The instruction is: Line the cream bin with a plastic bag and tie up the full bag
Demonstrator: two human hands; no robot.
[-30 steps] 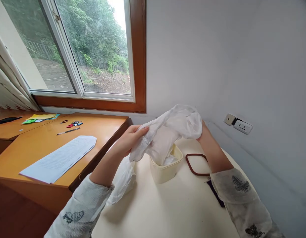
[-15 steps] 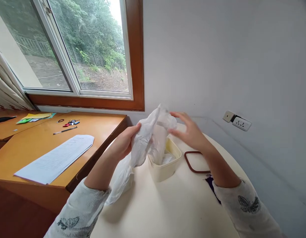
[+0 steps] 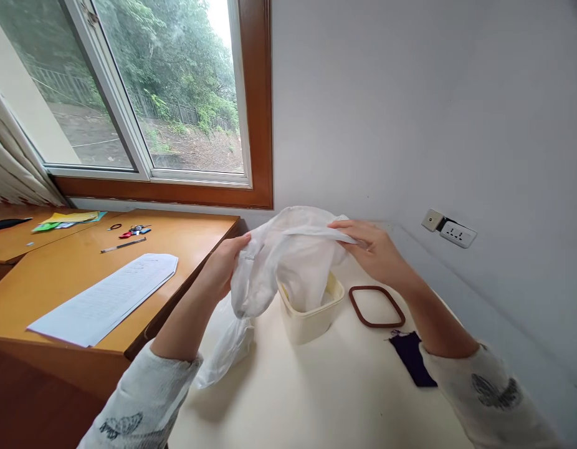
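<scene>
A thin white plastic bag (image 3: 300, 240) is stretched between my two hands, its lower part hanging into a cream square bin (image 3: 309, 324). My left hand (image 3: 225, 265) grips the bag's left side, thumb on top. At the right, my right hand (image 3: 372, 246) pinches the bag's edge between thumb and fingers. More crumpled white plastic (image 3: 225, 349) hangs down below my left hand to the table; whether it belongs to the same bag I cannot tell. To the right of the bin lies a brown rounded-square ring (image 3: 377, 325).
The bin stands on a cream round-edged table (image 3: 326, 399). A dark purple cloth (image 3: 414, 358) lies near my right forearm. On the wooden desk (image 3: 195, 240) are papers (image 3: 106, 299), a pen (image 3: 123, 245) and keys (image 3: 138, 231). A wall socket (image 3: 458, 234) is at the right.
My right hand has moved right and closed on the bag's edge, spreading the bag wider over the bin. My left hand has shifted slightly left. The brown ring and purple cloth show more fully.
</scene>
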